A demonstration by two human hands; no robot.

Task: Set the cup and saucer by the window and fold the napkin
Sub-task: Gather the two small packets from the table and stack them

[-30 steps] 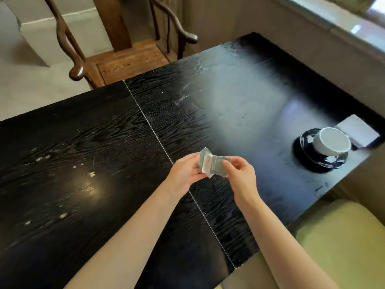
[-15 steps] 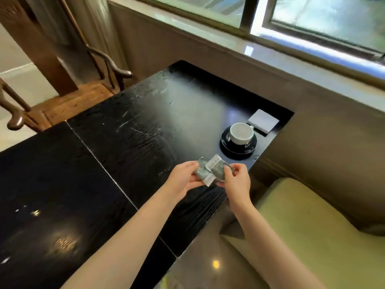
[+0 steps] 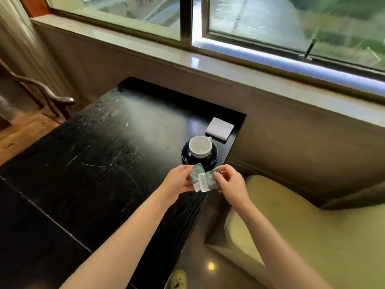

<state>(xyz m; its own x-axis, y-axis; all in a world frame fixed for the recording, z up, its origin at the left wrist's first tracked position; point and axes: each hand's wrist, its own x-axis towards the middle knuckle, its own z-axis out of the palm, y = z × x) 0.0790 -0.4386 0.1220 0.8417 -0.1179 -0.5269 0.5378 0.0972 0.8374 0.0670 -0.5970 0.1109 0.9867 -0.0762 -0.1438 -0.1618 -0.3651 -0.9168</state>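
Note:
A white cup (image 3: 200, 147) stands upright on a black saucer (image 3: 186, 157) near the right end of the black table (image 3: 104, 163), close to the window wall. A folded white napkin (image 3: 219, 129) lies flat just behind the cup, at the table's far right corner. Both my hands hold a small grey-green packet (image 3: 205, 178) with a white label just in front of the saucer. My left hand (image 3: 178, 182) pinches its left end and my right hand (image 3: 232, 183) pinches its right end.
A window (image 3: 270, 24) with a pale sill (image 3: 208, 61) runs along the back. A yellow-green cushioned seat (image 3: 302, 226) sits right of the table. A wooden armchair (image 3: 48, 99) stands at the left. The table's right edge lies under my hands.
The view has swung up and right toward the window. My hands and the packet have moved closer to the cup and saucer, and the packet is now stretched wider between them.

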